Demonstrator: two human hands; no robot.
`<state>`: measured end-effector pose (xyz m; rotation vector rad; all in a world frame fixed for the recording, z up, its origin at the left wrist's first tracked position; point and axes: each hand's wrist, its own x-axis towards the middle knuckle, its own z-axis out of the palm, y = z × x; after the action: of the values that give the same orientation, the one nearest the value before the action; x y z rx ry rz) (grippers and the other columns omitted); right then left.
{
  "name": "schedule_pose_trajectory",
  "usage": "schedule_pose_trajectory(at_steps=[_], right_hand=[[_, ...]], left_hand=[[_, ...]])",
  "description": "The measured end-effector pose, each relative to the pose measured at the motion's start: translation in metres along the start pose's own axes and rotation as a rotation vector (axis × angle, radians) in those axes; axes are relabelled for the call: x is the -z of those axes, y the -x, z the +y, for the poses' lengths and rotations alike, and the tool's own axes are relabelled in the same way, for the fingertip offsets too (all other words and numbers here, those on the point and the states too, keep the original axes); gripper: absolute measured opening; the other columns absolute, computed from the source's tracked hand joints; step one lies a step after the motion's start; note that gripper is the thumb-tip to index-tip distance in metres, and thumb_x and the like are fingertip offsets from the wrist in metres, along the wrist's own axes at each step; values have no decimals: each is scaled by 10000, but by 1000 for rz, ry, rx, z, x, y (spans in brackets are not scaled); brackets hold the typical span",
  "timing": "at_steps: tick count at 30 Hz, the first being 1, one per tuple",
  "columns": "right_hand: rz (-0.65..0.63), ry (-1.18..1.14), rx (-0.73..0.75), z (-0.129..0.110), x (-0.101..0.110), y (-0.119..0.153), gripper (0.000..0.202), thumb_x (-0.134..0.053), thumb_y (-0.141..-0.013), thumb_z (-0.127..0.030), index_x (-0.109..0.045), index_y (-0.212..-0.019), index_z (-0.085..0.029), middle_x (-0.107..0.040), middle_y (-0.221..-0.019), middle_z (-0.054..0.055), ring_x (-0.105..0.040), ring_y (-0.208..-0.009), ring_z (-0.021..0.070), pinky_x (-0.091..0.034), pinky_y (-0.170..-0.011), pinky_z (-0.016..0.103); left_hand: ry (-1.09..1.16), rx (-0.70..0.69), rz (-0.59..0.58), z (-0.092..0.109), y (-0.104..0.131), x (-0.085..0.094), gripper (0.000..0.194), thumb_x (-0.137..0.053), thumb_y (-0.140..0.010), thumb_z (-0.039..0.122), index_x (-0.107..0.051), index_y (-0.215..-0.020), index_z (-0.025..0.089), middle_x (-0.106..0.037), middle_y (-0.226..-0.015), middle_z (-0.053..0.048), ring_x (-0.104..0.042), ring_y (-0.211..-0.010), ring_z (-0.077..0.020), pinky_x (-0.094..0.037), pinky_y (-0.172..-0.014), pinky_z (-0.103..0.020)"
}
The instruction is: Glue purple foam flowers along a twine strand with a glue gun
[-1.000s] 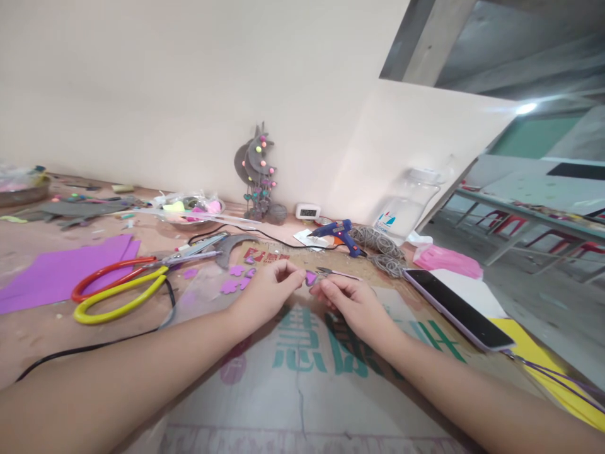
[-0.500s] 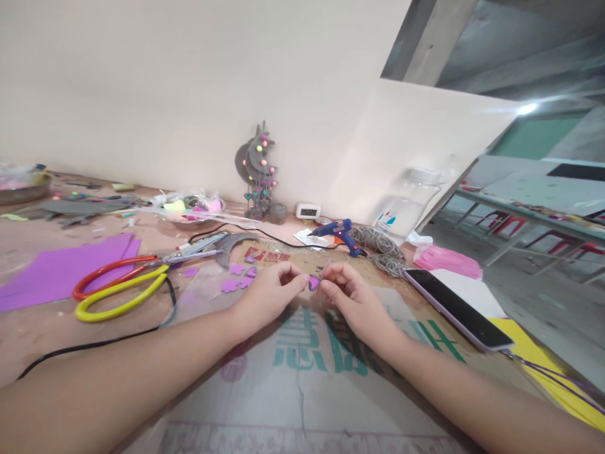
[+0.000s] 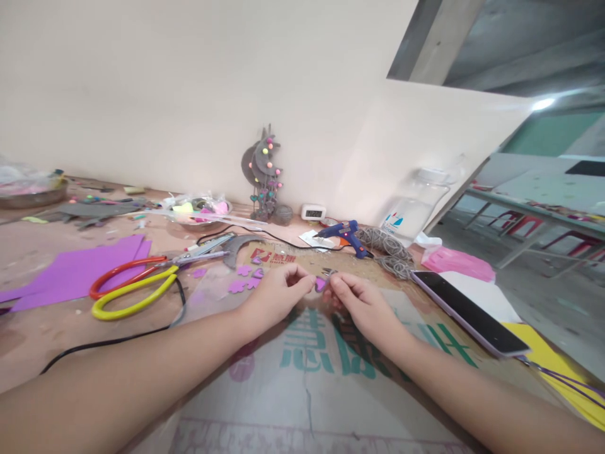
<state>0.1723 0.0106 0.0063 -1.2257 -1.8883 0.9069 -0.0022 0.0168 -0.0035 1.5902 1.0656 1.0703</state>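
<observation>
Between my two hands, above the covered work surface, is a small purple heart-shaped piece (image 3: pixel 320 284) with a greyish edge. My left hand (image 3: pixel 278 295) pinches its left side between thumb and forefinger. My right hand (image 3: pixel 362 302) is closed in a pinch at its right edge; the exact hold of those fingertips is too small to see clearly. Just behind the right fingertips lies a small metal tip (image 3: pixel 328 272). Several purple flower-shaped cutouts (image 3: pixel 237 287) lie left of my left hand, near a grey crescent (image 3: pixel 235 251).
Scissors (image 3: pixel 135 306) with red and yellow handles lie left beside purple sheets (image 3: pixel 89 268). Behind my hands are a blue glue gun (image 3: pixel 347 236), grey cord (image 3: pixel 385 244) and a small clock (image 3: pixel 313 212). A phone (image 3: pixel 467 309) lies right. A decorated moon ornament (image 3: pixel 265 167) stands at the wall.
My right fingers have closed in from a looser spread to a pinch at the heart's edge. My left hand keeps its pinch. The whole view has shifted slightly.
</observation>
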Motion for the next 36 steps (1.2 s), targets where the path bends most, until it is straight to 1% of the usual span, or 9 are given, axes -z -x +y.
schedule_pose_trajectory(at_steps=[2, 4, 9, 16, 22, 25, 28, 32, 36], right_hand=[[0, 7, 1, -2, 0, 0, 365, -378, -898, -415, -531, -675, -171, -456, -584, -18, -404, -534, 103, -314, -496, 227], [-2, 8, 3, -2, 0, 0, 339, -410, -886, -396, -525, -663, -169, -451, -589, -22, -394, -534, 98, -313, -500, 223], [9, 18, -9, 1, 0, -1, 270, -460, -859, -366, -548, -694, -172, -493, -639, -14, -415, -561, 97, -326, -512, 215], [21, -26, -56, -2, 0, 0, 254, -494, -835, -359, -550, -669, -175, -519, -630, -13, -414, -534, 91, -329, -502, 213], [31, -64, -59, -1, 1, -2, 271, -506, -834, -362, -553, -647, -172, -521, -610, -15, -417, -531, 86, -332, -509, 211], [28, -81, -56, -1, 1, -2, 263, -522, -825, -373, -559, -657, -174, -524, -610, -15, -430, -536, 90, -342, -517, 213], [26, -66, -47, -1, 1, -1, 301, -508, -829, -408, -559, -647, -174, -511, -596, -14, -429, -536, 96, -342, -518, 220], [17, -73, -27, 0, 2, -1, 387, -417, -867, -451, -558, -640, -172, -508, -605, -3, -433, -547, 105, -338, -518, 229], [-7, -114, -54, 1, 0, -1, 258, -526, -817, -395, -586, -705, -171, -521, -635, -12, -434, -556, 93, -348, -536, 222]], left_hand=[[-11, 1, 4, 0, 0, 0, 199, -510, -775, 336, -555, -696, 159, -514, -615, 30, -482, -580, -107, -358, -542, -218], [-26, 0, -2, 0, -1, 1, 199, -514, -775, 338, -555, -702, 158, -517, -622, 31, -479, -587, -106, -355, -543, -216], [-39, -6, 0, -2, -1, 1, 203, -514, -778, 338, -559, -704, 155, -509, -619, 32, -463, -581, -103, -347, -534, -212], [-17, 24, -55, 0, 0, 0, 216, -516, -788, 357, -548, -708, 159, -529, -601, 27, -484, -570, -106, -355, -541, -215], [-63, -25, -70, 4, 1, 3, 274, -472, -821, 382, -577, -726, 147, -530, -652, 17, -477, -620, -112, -348, -565, -217], [-53, -17, -82, 5, 1, 2, 234, -502, -805, 361, -596, -768, 150, -558, -691, 13, -498, -646, -117, -363, -589, -217], [-53, 2, -84, 4, 1, 1, 201, -528, -788, 339, -593, -756, 152, -552, -667, 19, -493, -625, -112, -362, -581, -215], [-8, -3, -53, 1, -1, 0, 212, -522, -795, 349, -574, -742, 150, -533, -656, 22, -480, -611, -106, -363, -574, -215], [16, 4, 4, -1, -2, 1, 224, -517, -799, 363, -561, -742, 151, -520, -654, 24, -473, -602, -105, -363, -575, -218]])
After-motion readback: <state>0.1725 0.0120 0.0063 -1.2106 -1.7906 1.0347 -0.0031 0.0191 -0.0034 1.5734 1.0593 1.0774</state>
